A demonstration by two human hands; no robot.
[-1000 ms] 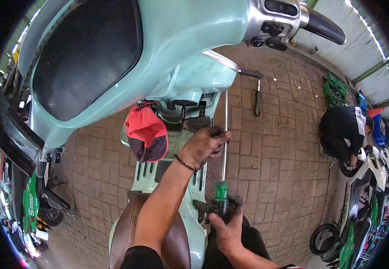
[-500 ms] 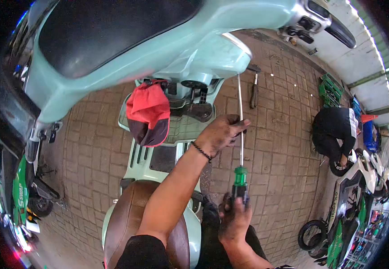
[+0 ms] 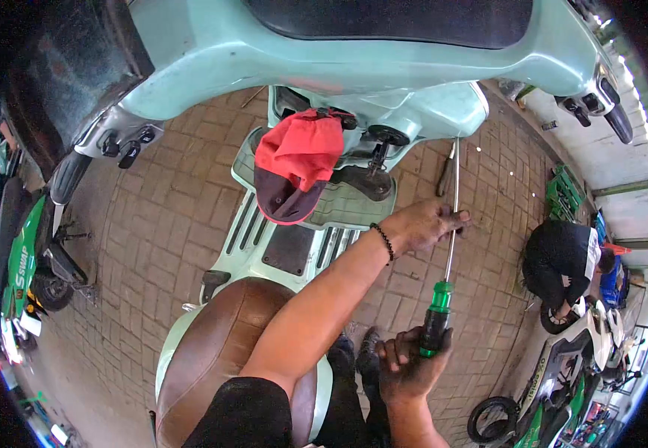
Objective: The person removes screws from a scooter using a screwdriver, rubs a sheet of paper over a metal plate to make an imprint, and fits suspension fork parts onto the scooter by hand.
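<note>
A long screwdriver (image 3: 437, 317) with a green and black handle stands nearly upright in view. Its tip meets the lower edge of the mint-green scooter's front panel (image 3: 443, 112). My left hand (image 3: 424, 225), with a dark beaded bracelet on the wrist, steadies the thin shaft between thumb and fingers. Lower down, my right hand (image 3: 412, 367) holds the handle's end, thumb along one side and fingers curled at the other. Both hands look dark with grime. The screw or slot at the tip is too small to make out.
A red and dark cap (image 3: 301, 160) hangs from the scooter's front. The brown seat (image 3: 227, 358) lies under my left arm. A tool with a dark handle (image 3: 445, 173) lies on the brick floor. To the right, a person (image 3: 562, 261) crouches by a white motorcycle (image 3: 574, 343).
My view has turned, so the scooter, hands and screwdriver sit farther right. The fingers of my right hand have loosened around the handle. The tip stays at the panel's edge.
</note>
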